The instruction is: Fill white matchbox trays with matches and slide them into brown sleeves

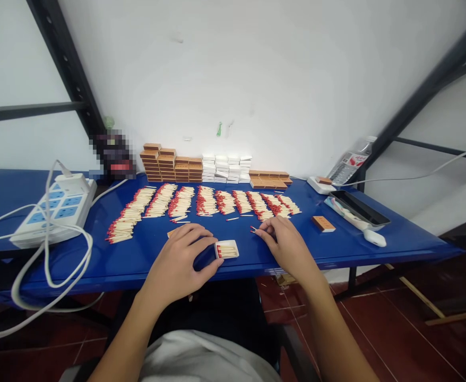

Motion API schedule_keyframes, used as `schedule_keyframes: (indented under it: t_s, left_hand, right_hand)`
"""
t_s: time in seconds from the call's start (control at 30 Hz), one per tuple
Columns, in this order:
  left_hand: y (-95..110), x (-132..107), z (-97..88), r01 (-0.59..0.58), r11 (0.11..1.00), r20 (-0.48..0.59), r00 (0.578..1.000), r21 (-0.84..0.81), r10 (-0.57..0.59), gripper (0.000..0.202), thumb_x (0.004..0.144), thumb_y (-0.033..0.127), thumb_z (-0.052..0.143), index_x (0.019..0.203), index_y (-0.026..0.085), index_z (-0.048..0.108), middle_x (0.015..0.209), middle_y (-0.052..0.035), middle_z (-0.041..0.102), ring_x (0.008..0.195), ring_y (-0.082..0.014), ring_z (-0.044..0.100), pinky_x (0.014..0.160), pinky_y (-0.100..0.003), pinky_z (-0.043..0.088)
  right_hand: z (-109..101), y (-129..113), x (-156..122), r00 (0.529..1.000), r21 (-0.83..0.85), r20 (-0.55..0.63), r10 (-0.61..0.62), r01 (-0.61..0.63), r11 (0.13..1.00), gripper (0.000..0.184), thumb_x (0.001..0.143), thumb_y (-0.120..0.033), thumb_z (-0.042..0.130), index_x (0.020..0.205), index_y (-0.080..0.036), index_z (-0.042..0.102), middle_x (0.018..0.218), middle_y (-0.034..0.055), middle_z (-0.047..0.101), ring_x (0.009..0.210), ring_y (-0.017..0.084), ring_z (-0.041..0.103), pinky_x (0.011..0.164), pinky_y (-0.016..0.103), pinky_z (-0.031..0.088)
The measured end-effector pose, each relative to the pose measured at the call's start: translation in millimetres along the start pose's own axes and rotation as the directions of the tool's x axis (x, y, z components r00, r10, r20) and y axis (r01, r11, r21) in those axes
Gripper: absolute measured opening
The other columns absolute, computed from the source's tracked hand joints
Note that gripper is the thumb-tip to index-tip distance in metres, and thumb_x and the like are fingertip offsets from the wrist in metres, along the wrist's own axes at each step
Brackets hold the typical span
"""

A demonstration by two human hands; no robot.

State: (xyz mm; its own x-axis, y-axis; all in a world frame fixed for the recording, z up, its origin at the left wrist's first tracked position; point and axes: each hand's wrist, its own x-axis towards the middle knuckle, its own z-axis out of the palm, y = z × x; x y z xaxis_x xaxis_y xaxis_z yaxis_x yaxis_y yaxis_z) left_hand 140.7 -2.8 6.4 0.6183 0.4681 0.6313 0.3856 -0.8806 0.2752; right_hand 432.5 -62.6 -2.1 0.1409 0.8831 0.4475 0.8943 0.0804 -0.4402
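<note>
My left hand (187, 253) grips the left end of a small white matchbox tray (236, 248) between thumb and fingers, near the table's front edge. Several red-headed matches (228, 251) lie side by side in that tray. To its right, my right hand (281, 239) is closed in a pinch on matches (253, 229), whose red heads stick out past the fingertips; how many I cannot tell. Part of a brown matchbox cover (171, 233) shows behind my left hand. Beyond both hands, loose matches (183, 202) lie in several slanting piles.
Stacked brown matchbox covers (169, 164) and white trays (227, 168) line the wall. At right are a single matchbox (323, 224), a black tray (381, 217) and a tilted plastic bottle (350, 159). A power strip (58, 209) with looping white cables occupies the left.
</note>
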Motion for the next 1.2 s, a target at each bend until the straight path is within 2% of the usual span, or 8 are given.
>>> schedule_keyframes:
  t_s: [0.1, 0.3, 0.5, 0.73, 0.83, 0.93, 1.07, 1.2]
  left_hand:
    - [0, 0, 0.1, -0.001, 1.000, 0.000, 1.000, -0.003, 0.001, 0.021, 0.098, 0.034, 0.075, 0.117, 0.023, 0.076, 0.121, -0.0099, 0.078, 0.120, -0.0308, 0.068, 0.106, -0.052, 0.054]
    - [0, 0, -0.1, 0.003, 1.000, -0.004, 1.000, -0.006, -0.003, 0.022, 0.097, 0.033, 0.076, 0.116, 0.023, 0.076, 0.121, -0.0093, 0.078, 0.120, -0.0310, 0.068, 0.106, -0.052, 0.054]
    - [0, -1, -0.2, 0.008, 1.000, 0.006, 1.000, -0.006, -0.008, 0.022, 0.098, 0.034, 0.076, 0.117, 0.023, 0.076, 0.121, -0.0089, 0.077, 0.121, -0.0305, 0.068, 0.107, -0.052, 0.053]
    - [0, 0, 0.2, -0.003, 1.000, 0.006, 1.000, 0.000, 0.003, 0.022, 0.098, 0.034, 0.076, 0.117, 0.023, 0.075, 0.122, -0.0088, 0.077, 0.121, -0.0305, 0.067, 0.106, -0.051, 0.052]
    - [1, 1, -0.1, -0.010, 1.000, 0.007, 1.000, -0.003, 0.010, 0.022, 0.098, 0.034, 0.075, 0.117, 0.023, 0.075, 0.122, -0.0090, 0.077, 0.120, -0.0306, 0.067, 0.106, -0.051, 0.052]
    - [1, 1, -0.9, -0.003, 1.000, 0.014, 1.000, -0.014, 0.004, 0.021, 0.098, 0.033, 0.075, 0.117, 0.024, 0.075, 0.122, -0.0089, 0.077, 0.120, -0.0306, 0.068, 0.105, -0.051, 0.053]
    - [1, 1, -1.4, 0.001, 1.000, 0.017, 1.000, -0.022, 0.000, 0.022, 0.098, 0.033, 0.075, 0.117, 0.024, 0.075, 0.121, -0.0087, 0.077, 0.120, -0.0305, 0.067, 0.104, -0.051, 0.053]
    - [1, 0, -1.0, -0.006, 1.000, 0.011, 1.000, -0.020, 0.006, 0.021, 0.098, 0.033, 0.075, 0.116, 0.023, 0.075, 0.121, -0.0087, 0.077, 0.120, -0.0306, 0.067, 0.103, -0.050, 0.053]
  right_hand:
    - [-2, 1, 0, 1.000, 0.021, 0.007, -0.017, 0.017, 1.000, 0.015, 0.103, -0.038, 0.064, 0.101, -0.023, 0.064, 0.095, 0.0073, 0.066, 0.096, 0.028, 0.061, 0.088, 0.044, 0.051]
    - [0, 0, 4, 0.998, 0.024, 0.065, -0.011, 0.009, 1.000, 0.023, 0.105, -0.037, 0.061, 0.087, -0.024, 0.064, 0.097, 0.0077, 0.067, 0.100, 0.028, 0.061, 0.089, 0.043, 0.051]
    - [-4, -5, 3, 0.997, 0.025, 0.079, -0.002, 0.000, 1.000, 0.020, 0.105, -0.033, 0.063, 0.088, -0.024, 0.063, 0.098, 0.0073, 0.067, 0.102, 0.029, 0.061, 0.090, 0.042, 0.050]
    - [-16, -38, -9, 0.974, 0.164, 0.157, -0.164, 0.138, 0.977, 0.017, 0.110, -0.034, 0.058, 0.097, -0.025, 0.064, 0.104, 0.0069, 0.067, 0.104, 0.026, 0.061, 0.092, 0.041, 0.051]
    - [-10, -56, -9, 0.950, 0.191, 0.191, -0.248, 0.212, 0.958, 0.014, 0.111, -0.029, 0.056, 0.099, -0.025, 0.063, 0.105, 0.0067, 0.066, 0.104, 0.025, 0.060, 0.091, 0.040, 0.052]
    - [0, -65, -6, 0.941, 0.163, 0.162, -0.296, 0.270, 0.949, 0.012, 0.110, -0.026, 0.057, 0.099, -0.024, 0.062, 0.104, 0.0074, 0.065, 0.101, 0.025, 0.058, 0.088, 0.042, 0.052]
    - [8, -65, -6, 0.948, 0.142, 0.131, -0.289, 0.271, 0.952, 0.008, 0.109, -0.025, 0.059, 0.102, -0.024, 0.064, 0.104, 0.0078, 0.065, 0.100, 0.026, 0.058, 0.088, 0.043, 0.053]
    - [4, -61, -10, 0.952, 0.172, 0.159, -0.260, 0.233, 0.957, 0.006, 0.108, -0.025, 0.061, 0.103, -0.024, 0.065, 0.105, 0.0065, 0.064, 0.103, 0.025, 0.059, 0.091, 0.042, 0.052]
